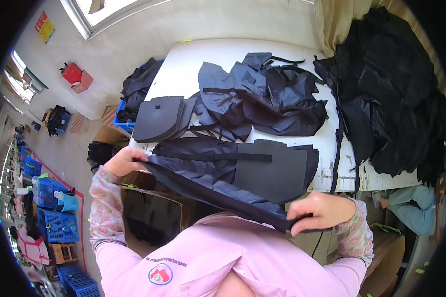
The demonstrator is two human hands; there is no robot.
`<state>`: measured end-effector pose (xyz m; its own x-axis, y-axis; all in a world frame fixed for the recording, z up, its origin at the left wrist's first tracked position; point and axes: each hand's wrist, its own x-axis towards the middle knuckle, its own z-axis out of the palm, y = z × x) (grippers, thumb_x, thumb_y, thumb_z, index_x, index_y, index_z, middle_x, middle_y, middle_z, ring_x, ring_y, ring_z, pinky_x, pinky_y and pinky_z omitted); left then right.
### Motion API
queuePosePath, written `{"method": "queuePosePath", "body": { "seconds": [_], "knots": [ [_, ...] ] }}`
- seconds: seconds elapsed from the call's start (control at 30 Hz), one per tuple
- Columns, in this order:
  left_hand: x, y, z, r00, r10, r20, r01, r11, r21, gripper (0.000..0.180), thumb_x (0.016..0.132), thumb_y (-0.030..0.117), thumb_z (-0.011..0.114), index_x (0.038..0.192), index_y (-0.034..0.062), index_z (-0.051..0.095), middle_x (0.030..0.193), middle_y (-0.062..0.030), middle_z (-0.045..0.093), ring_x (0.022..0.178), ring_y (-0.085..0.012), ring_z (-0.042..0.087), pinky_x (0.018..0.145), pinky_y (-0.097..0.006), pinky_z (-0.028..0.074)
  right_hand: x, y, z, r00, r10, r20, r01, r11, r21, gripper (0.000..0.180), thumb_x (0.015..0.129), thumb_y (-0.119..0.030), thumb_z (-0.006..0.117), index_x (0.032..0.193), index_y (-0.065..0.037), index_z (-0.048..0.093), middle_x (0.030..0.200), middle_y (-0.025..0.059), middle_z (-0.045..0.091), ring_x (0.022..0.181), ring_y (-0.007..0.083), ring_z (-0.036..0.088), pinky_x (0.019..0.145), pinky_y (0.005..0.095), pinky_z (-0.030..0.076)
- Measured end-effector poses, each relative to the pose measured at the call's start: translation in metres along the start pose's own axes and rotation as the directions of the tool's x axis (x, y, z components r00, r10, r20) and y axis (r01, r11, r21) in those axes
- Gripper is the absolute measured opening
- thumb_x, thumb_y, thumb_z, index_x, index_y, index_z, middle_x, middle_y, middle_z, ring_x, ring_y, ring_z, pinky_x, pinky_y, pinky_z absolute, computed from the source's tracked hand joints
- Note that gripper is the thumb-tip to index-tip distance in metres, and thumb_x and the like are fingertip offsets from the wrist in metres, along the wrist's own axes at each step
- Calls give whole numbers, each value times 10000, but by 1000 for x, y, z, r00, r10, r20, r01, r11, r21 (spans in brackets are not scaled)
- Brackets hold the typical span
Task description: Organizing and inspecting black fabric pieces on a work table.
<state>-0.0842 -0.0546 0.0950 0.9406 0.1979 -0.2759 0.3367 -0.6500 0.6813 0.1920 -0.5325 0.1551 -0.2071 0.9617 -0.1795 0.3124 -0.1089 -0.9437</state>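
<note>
A length of black fabric (203,184) is stretched between my two hands at the table's near edge. My left hand (126,162) pinches its left end, and my right hand (318,212) grips the lower right end, nearer my body. Partly over the fabric lies a dark grey foam panel (271,168), with a black strap (218,157) running across its upper left part. Just beyond my left hand sits a stack of grey foam panels (158,116) with rounded corners. Crumpled black fabric pieces (262,94) are heaped farther back on the table.
The white table (183,59) stands against the wall. A tall pile of black fabric (391,94) covers its right side. Beyond the left edge is a blue crate (125,123) of black fabric. Under the table, an open cardboard box (156,210) holds dark pieces. Another person's leg (411,208) shows at right.
</note>
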Motion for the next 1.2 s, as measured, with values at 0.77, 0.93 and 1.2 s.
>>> {"method": "queuePosePath", "body": {
  "seconds": [0.77, 0.93, 1.2],
  "knots": [
    [117, -54, 34, 963, -246, 111, 210, 941, 265, 392, 785, 300, 823, 858, -49, 662, 663, -174, 563, 644, -258, 571, 672, -396, 469, 65, 138, 22, 939, -105, -328, -229, 522, -822, 976, 723, -594, 737, 1526, -179, 368, 1604, 155, 254, 1488, 381, 205, 1188, 589, 162],
    [95, -84, 13, 941, -335, 40, 314, 914, 257, 320, 833, 253, 793, 924, -41, 704, 723, -131, 661, 723, -240, 676, 689, -371, 521, 64, 144, 20, 953, -22, -301, -238, 557, -796, 996, 735, -621, 725, 1550, -211, 324, 1626, 145, 213, 1501, 395, 170, 1198, 591, 127],
    [64, -48, -31, 934, -352, -61, 336, 924, -183, 158, 900, 151, 732, 868, 1, 697, 643, 11, 596, 495, -54, 507, 440, -216, 409, 71, 124, -3, 973, -19, -229, -178, 569, -803, 921, 749, -503, 785, 1510, -163, 392, 1591, 170, 289, 1470, 396, 261, 1187, 557, 207]
  ]
}}
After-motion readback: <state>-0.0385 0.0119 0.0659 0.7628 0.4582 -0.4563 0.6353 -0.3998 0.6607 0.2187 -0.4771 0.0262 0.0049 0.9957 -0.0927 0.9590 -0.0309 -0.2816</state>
